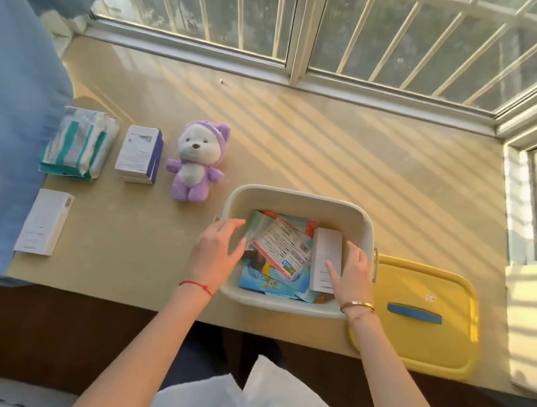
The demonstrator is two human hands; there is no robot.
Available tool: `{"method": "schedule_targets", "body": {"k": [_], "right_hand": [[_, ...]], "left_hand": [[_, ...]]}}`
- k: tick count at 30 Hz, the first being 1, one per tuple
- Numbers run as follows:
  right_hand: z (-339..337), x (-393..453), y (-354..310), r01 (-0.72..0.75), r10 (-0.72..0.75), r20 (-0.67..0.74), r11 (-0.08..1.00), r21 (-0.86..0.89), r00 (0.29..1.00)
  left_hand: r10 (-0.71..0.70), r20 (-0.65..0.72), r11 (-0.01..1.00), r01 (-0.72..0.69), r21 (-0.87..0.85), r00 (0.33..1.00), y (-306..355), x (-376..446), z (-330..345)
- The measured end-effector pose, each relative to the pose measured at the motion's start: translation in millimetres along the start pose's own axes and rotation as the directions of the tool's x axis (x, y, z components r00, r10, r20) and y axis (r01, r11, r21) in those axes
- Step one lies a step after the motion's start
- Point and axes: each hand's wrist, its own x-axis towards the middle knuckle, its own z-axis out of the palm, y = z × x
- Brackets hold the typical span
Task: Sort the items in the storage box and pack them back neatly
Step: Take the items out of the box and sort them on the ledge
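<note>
Plastic storage box, rounded and cream, sits lower centre holding glossy packets. Left hand rests open-fingered on its rim; right hand grips a matte white carton, its print too blurred to read.

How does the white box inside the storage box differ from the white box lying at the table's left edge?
The white box in the storage box stands against the right wall, gripped by the right hand; the white box on the table lies flat, untouched. The first sits among colourful packets; the second lies alone. Both are plain white and oblong.
</note>
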Motion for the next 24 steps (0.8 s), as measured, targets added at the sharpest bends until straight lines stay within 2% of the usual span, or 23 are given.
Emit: {"method": "schedule_targets", "body": {"k": [8, 13, 19, 21, 24], "right_hand": [[50.3, 55.6, 15.1, -0.161, 0.167, 0.168, 0.986, -0.048, 0.971], [77.7, 72.6, 26.6, -0.173, 0.195, 0.145, 0.973, -0.150, 0.970], [84.6, 75.9, 30.5, -0.161, 0.168, 0.119, 0.985, -0.069, 0.979], [85.3, 75.8, 31.1, -0.173, 0.178, 0.141, 0.984, -0.050, 0.974], [83.5, 73.8, 32.7, -0.202, 0.194, 0.195, 0.979, 0.025, 0.962]], "left_hand": [[-0.151, 0.157, 0.981, 0.128, 0.146, 0.976, -7.4, 34.0, 89.0], [-0.249, 0.229, 0.954, 0.197, 0.227, 0.941, -25.8, 46.3, 130.8], [-0.305, 0.191, 0.925, 0.242, 0.294, 0.933, -38.0, 47.9, 155.2], [-0.329, 0.174, 0.923, 0.277, 0.269, 0.928, -38.0, 48.2, 158.0], [-0.347, 0.170, 0.935, 0.328, 0.132, 0.922, -31.8, 48.6, 156.5]]}}
